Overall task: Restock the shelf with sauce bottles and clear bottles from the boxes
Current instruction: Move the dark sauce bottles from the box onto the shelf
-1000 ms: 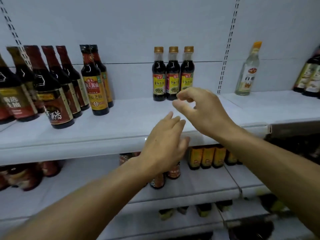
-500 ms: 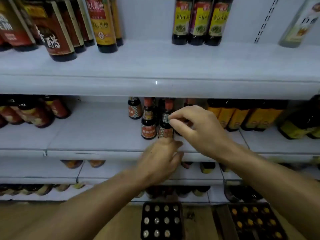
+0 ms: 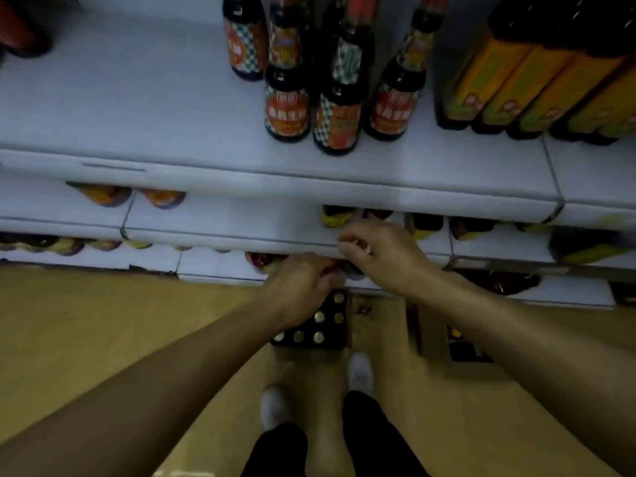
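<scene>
Across the upper half of the view run tiers of white, matte shelving (image 3: 155,132), flat boards with rounded front lips, stepping down toward a smooth tan floor (image 3: 103,356). On the top visible board stand dark glass sauce bottles with orange-and-checked paper labels (image 3: 339,122), upright, their long axes vertical and their necks leaning away from the camera toward the top edge. Just right of them stands a row of dark bottles with glossy yellow labels (image 3: 499,91), packed side by side.

Down on the floor, close against the lowest shelf, sits a dark open box of bottles (image 3: 320,325); only round gold caps show, so these bottles stand upright with tops facing the camera. A second brown cardboard box (image 3: 437,335) lies near it to the right, its contents mostly hidden by the forearm.

Both bare arms reach forward and down. The left hand (image 3: 297,287) hangs above the far end of the dark box, its fingers loosely bent and close together, holding nothing. The right hand (image 3: 382,253) hovers before the lower shelf edge, fingers curled with thumb and forefinger tips nearly meeting, with nothing between them. Two white shoes (image 3: 359,371) and black trouser legs stand below the boxes.
</scene>
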